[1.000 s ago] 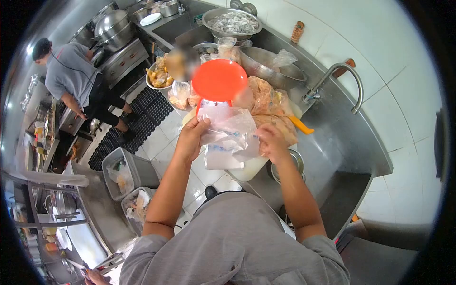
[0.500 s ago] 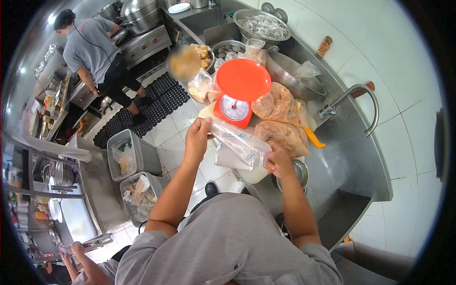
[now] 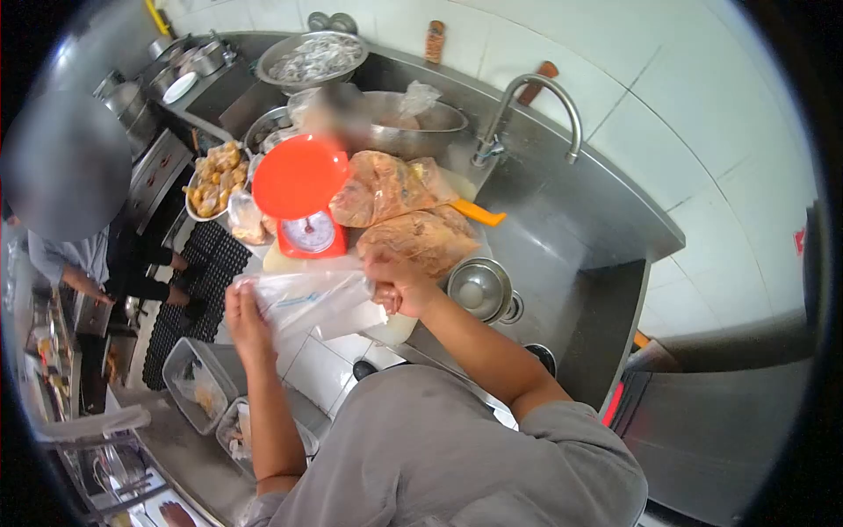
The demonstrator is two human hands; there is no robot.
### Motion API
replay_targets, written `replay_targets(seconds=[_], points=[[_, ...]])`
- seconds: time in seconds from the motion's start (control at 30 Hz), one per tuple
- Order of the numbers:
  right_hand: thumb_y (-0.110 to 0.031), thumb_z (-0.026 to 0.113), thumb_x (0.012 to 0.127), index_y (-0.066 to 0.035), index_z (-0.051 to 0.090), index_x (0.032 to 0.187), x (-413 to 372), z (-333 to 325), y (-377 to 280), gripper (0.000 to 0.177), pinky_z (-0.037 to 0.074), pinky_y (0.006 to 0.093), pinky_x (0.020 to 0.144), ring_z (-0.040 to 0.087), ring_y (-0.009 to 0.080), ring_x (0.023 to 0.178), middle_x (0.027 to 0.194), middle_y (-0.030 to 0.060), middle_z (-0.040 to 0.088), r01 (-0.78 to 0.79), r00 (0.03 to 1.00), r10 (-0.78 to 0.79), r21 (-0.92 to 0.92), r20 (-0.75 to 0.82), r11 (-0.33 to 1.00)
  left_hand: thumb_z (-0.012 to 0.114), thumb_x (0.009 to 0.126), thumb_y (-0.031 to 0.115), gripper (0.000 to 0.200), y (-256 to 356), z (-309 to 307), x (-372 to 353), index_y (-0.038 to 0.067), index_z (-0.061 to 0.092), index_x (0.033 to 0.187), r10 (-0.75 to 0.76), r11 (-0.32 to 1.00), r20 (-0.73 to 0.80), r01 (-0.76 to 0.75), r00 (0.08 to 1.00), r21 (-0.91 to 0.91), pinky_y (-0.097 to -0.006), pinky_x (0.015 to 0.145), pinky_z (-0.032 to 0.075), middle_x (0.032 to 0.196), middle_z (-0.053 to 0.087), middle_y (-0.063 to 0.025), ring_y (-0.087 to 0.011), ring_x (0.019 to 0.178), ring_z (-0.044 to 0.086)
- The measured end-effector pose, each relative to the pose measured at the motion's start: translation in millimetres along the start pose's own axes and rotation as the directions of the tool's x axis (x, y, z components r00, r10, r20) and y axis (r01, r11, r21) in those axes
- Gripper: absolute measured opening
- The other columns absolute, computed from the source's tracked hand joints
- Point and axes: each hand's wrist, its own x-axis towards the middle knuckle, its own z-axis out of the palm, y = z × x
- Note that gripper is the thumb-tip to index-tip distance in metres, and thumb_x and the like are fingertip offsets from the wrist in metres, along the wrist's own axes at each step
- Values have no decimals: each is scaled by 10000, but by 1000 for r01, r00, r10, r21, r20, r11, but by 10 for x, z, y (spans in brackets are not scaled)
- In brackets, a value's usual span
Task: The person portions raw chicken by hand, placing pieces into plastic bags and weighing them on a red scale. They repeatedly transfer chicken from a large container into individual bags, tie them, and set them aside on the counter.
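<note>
- Head view: left hand (image 3: 249,323) pinches one end of a plastic bag (image 3: 307,297); right hand (image 3: 400,283) grips the other.
- The plastic bag spans between them, near a red scale (image 3: 290,250).
- Filled bags (image 3: 417,241) lie beside the scale.

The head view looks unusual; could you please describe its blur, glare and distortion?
Head view: black corners and bowed wall tiles suggest a fisheye lens; a round blur covers a co-worker above the shoulders; pale sheen on the steel sink; plastic bag slightly soft.
</note>
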Motion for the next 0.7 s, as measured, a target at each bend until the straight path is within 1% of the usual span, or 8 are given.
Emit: replay_targets(seconds=[0.07,0.2,0.4,0.47,0.53,0.6,0.67,0.7], points=[[-364,588,859,-129,552,1044,-6,-178,-164,301,233,181,332,296,25,402,754,6,567,128,981,-140,93,136,987,454,958,160,125,-20,-88,26,80,541,918,61,998,-48,-62,997,-27,-192,656,409,811,524,43,-36,718,476],[-552,463,879,-156,538,1147,-123,25,-179,484,216,190,326,296,28,383,648,-24,492,-264,955,234,-161,-183,951,462,949,155,121,86,-82,-49,59,525,986,20,977,27,-14,999,-211,-262,803,444,916,574,-20,-100,851,538],[-671,521,783,-148,540,1023,-35,87,271,576,225,195,315,287,38,376,530,-62,389,-464,885,463,-128,-44,876,476,919,240,308,290,81,-111,22,494,1135,16,964,253,53,967,-262,-329,904,431,1157,557,-117,-186,1053,553],[-651,522,796,-127,513,1083,102,-125,436,598,221,200,314,279,34,383,625,-35,442,-534,845,534,-12,-20,845,491,906,299,217,403,38,-138,102,531,989,0,995,111,11,994,-98,-300,810,442,937,554,-22,-124,880,544],[-598,521,826,-97,456,1182,196,-147,509,618,224,191,330,280,31,402,1047,61,528,-552,833,552,-19,33,834,506,903,341,217,668,57,-184,126,528,927,-31,988,129,50,991,-145,-283,761,433,871,521,6,-109,823,518],[-540,555,830,-109,534,1076,135,65,446,497,248,218,336,307,50,402,894,54,585,-513,854,515,-43,80,857,433,941,358,303,684,-24,-114,79,541,990,21,993,229,6,973,-116,-306,815,427,924,525,-37,-143,880,515],[-481,540,846,-148,517,886,232,-285,490,336,204,235,310,268,85,362,607,-3,416,-565,825,565,48,23,824,361,976,334,333,351,-170,55,64,544,1040,385,811,325,-485,864,326,-308,845,414,1002,529,-66,-157,928,505],[-451,532,855,-167,509,792,297,-461,501,292,182,244,297,249,102,342,463,-31,331,-585,809,588,97,-6,805,374,983,294,276,427,-138,42,78,543,1021,228,965,287,-255,930,59,-278,803,423,985,542,-40,-105,893,506]])
